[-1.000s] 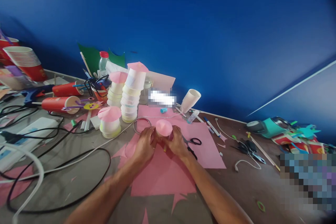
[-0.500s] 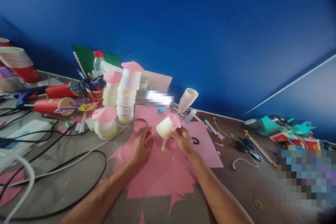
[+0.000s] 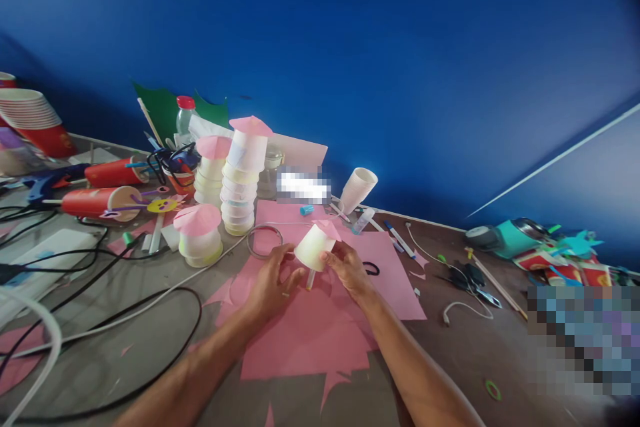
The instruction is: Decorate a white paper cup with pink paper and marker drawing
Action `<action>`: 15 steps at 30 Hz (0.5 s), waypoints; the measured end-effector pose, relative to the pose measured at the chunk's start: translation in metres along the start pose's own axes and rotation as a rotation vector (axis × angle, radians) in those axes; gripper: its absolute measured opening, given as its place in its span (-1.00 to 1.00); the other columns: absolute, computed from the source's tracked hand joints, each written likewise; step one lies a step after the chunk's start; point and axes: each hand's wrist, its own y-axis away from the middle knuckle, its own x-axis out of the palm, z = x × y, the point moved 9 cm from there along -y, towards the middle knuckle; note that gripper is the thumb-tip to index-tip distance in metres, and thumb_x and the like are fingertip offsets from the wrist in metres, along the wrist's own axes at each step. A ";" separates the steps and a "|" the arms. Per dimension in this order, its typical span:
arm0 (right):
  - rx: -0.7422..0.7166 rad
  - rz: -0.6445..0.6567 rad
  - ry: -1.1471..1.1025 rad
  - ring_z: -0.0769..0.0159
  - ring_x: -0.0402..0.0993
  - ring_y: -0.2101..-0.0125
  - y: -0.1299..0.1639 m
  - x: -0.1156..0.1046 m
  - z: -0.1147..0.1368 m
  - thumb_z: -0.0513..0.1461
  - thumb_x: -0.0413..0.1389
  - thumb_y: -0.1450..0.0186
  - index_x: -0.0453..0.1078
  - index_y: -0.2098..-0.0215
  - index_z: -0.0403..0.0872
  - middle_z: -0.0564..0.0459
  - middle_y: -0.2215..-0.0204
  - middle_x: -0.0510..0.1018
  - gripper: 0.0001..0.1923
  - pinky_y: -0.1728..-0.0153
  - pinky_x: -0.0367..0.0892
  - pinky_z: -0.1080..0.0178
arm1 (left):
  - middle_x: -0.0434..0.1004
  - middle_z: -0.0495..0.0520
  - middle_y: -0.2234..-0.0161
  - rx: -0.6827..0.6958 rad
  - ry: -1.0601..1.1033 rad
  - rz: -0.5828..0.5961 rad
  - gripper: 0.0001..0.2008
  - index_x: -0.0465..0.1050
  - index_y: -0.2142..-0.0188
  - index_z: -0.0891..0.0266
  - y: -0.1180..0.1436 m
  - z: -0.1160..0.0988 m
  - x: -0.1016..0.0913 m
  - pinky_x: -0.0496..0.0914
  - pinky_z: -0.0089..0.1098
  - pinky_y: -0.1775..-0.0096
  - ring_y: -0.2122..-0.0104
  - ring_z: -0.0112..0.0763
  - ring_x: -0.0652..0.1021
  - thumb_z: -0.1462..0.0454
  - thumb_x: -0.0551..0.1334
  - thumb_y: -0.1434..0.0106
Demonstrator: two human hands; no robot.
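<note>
Pale paper cup (image 3: 314, 247), capped with a pink paper cone (image 3: 327, 227), is tipped on its side above the pink sheet (image 3: 305, 327) on the table (image 3: 475, 360), its long axis running from lower left to upper right. The right hand (image 3: 350, 270) grips its wall; the left hand (image 3: 270, 283) sits just beside it, fingers loosely curled and touching near the open mouth. A thin stick (image 3: 311, 279) pokes down below the cup; what holds it is hidden.
</note>
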 end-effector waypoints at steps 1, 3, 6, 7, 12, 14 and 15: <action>-0.010 0.006 0.030 0.01 0.53 0.10 0.000 0.001 0.001 0.10 0.28 -0.14 0.53 0.12 -0.06 -0.07 0.23 0.66 -0.50 0.07 0.41 0.06 | 0.50 0.28 -0.01 0.006 0.007 0.012 -0.55 0.28 -0.08 0.22 0.000 -0.001 0.001 0.46 -0.14 0.01 0.00 -0.13 0.54 0.10 0.22 -0.26; -0.032 0.007 0.098 0.02 0.53 0.12 0.001 0.001 0.002 0.12 0.25 -0.15 0.52 0.13 -0.06 -0.08 0.22 0.65 -0.50 0.07 0.41 0.04 | 0.49 0.29 -0.04 0.011 0.000 0.026 -0.54 0.28 -0.08 0.22 0.001 -0.002 0.003 0.44 -0.13 -0.02 -0.02 -0.11 0.53 0.11 0.24 -0.25; -0.036 -0.023 0.208 0.01 0.53 0.14 0.002 0.001 0.003 0.12 0.26 -0.13 0.51 0.16 -0.06 -0.09 0.23 0.64 -0.51 0.08 0.41 0.03 | 0.48 0.29 -0.06 -0.004 -0.036 0.029 -0.50 0.29 -0.09 0.22 0.000 -0.002 0.003 0.42 -0.11 -0.02 -0.03 -0.06 0.52 0.13 0.30 -0.20; -0.030 -0.035 0.234 0.00 0.52 0.15 0.003 0.001 0.003 0.11 0.26 -0.13 0.51 0.17 -0.06 -0.09 0.23 0.64 -0.51 0.09 0.40 0.02 | 0.49 0.28 -0.07 -0.010 -0.045 0.035 -0.48 0.29 -0.10 0.22 0.000 -0.002 0.004 0.42 -0.11 -0.02 -0.03 -0.06 0.52 0.13 0.32 -0.19; -0.036 -0.098 0.339 -0.03 0.51 0.18 0.009 0.004 0.014 0.06 0.28 -0.12 0.51 0.24 -0.11 -0.12 0.28 0.62 -0.56 0.14 0.39 0.03 | 0.54 0.25 -0.04 -0.063 -0.071 0.032 -0.46 0.35 -0.08 0.21 -0.002 -0.003 0.003 0.43 -0.12 0.01 0.01 -0.03 0.53 0.14 0.36 -0.13; -0.055 -0.098 0.359 -0.01 0.51 0.19 0.011 0.007 0.019 0.07 0.24 -0.16 0.52 0.22 -0.11 -0.12 0.27 0.62 -0.56 0.11 0.38 0.03 | 0.56 0.22 -0.01 -0.081 -0.055 0.015 -0.51 0.37 -0.06 0.20 -0.002 -0.006 0.000 0.44 -0.15 0.04 0.04 -0.05 0.55 0.18 0.33 -0.14; -0.053 -0.083 0.337 0.01 0.51 0.17 0.011 0.008 0.019 0.07 0.21 -0.20 0.52 0.19 -0.11 -0.11 0.25 0.62 -0.56 0.09 0.38 0.03 | 0.57 0.21 0.01 -0.087 -0.033 0.013 -0.53 0.39 -0.06 0.20 -0.003 -0.008 -0.001 0.45 -0.17 0.06 0.06 -0.07 0.56 0.20 0.32 -0.15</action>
